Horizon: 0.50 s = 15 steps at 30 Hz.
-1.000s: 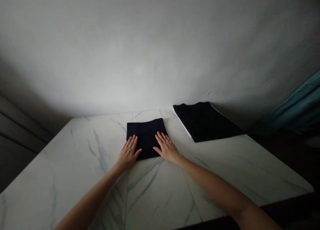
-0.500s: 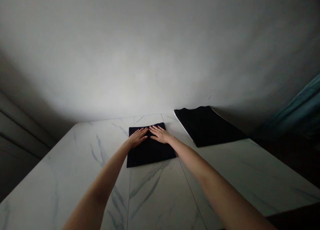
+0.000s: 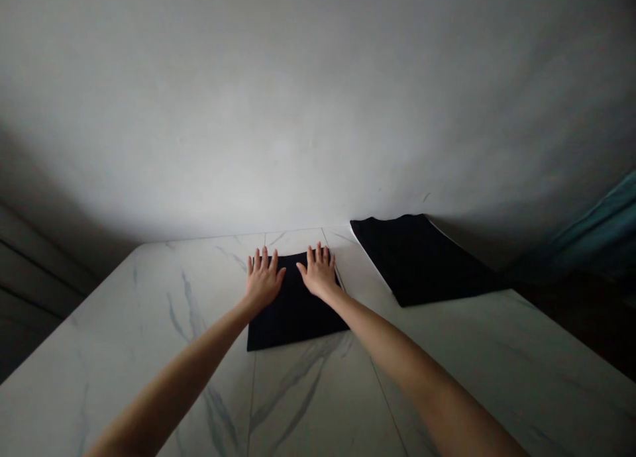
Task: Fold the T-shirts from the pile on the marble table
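Observation:
A dark, flat rectangle of folded cloth [image 3: 295, 314] lies on the marble-patterned table in front of me. My left hand [image 3: 264, 278] rests on its far left corner, palm down with the fingers spread. On the far right corner lies my right hand [image 3: 318, 271], also flat and with its fingers apart. The hands cover both far corners of the cloth. Neither hand grips anything.
To the right, a larger black cloth [image 3: 427, 261] with a pale edge lies spread near the wall. The white table [image 3: 163, 351] has grey veins and thin seam lines. A pale wall [image 3: 288, 112] rises behind it, and teal fabric [image 3: 596, 212] hangs at the far right.
My hands have moved apart from the middle of the cloth's far edge, the left to the left corner and the right to the right corner. The view has shifted slightly.

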{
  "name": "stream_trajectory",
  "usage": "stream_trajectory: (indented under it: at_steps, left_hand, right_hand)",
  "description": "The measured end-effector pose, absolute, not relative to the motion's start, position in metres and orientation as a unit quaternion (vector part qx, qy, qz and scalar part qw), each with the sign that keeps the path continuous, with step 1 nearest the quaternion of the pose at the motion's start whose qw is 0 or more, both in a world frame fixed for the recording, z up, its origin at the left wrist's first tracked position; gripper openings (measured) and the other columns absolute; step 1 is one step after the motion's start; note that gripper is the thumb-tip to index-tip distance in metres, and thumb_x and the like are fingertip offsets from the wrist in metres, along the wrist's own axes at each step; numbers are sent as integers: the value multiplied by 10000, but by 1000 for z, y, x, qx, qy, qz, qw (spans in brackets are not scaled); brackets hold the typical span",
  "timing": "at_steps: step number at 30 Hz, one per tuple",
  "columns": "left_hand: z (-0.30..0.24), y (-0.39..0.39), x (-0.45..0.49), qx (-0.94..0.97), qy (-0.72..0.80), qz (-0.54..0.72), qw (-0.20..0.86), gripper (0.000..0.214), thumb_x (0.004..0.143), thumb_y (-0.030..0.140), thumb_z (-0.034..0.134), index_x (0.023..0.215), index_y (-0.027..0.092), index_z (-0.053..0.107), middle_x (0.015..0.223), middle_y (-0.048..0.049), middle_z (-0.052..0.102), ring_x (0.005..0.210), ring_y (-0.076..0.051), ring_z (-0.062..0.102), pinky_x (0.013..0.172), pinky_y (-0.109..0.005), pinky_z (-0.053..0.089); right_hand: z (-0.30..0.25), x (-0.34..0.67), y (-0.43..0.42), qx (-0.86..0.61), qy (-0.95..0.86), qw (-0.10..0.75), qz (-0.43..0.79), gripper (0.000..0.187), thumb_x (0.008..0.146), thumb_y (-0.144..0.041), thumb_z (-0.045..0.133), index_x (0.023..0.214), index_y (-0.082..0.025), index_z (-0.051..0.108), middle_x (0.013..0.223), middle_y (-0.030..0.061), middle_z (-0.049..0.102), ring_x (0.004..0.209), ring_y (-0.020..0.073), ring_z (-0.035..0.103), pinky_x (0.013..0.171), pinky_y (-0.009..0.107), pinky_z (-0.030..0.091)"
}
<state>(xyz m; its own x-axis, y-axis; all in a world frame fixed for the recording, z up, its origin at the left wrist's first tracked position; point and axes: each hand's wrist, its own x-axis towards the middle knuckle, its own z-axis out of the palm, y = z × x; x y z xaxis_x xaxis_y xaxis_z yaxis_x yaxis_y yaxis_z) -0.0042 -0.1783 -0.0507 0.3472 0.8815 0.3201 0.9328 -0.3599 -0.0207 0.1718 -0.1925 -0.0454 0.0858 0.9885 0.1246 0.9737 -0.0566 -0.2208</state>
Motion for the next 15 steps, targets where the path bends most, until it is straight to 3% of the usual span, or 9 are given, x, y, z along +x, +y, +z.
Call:
stream_trajectory:
  at_steps: [4,9,12,15]
  left_hand:
    - [-74,-239,-6,-872,-469,-131,56,614,1022,464,239,1571,192,219,1619,-102,264,1514,-264,162,1208,-487,209]
    - [-77,-260,-46,-919,-381,-101,-7,652,1019,501,254,1585,213,105,1633,-90,212,1517,-229,144,1211,-448,227]
    - [-72,-261,-68,-922,-374,-86,-47,645,1016,503,262,1580,207,156,1635,-88,209,1519,-241,115,1216,-474,210]
    - [-74,-264,-83,-891,-425,-129,-92,645,985,497,352,1541,175,294,1603,-127,306,1498,-267,221,1207,-491,247]
  right_hand:
    - [-59,160,-252,-611,-781,124,39,648,1018,-479,302,1567,-140,245,1632,164,148,1511,301,145,1197,559,139]
    - [-60,204,-292,-462,-878,111,55,660,1009,-511,365,1570,-193,225,1640,85,161,1517,234,128,1225,470,156]
    - [-57,235,-302,-436,-891,100,84,622,1016,-497,372,1563,-234,239,1645,62,135,1517,218,122,1227,461,155]
    - [-61,255,-309,-470,-862,130,137,565,1019,-467,372,1540,-253,318,1631,53,214,1509,223,163,1219,471,194]
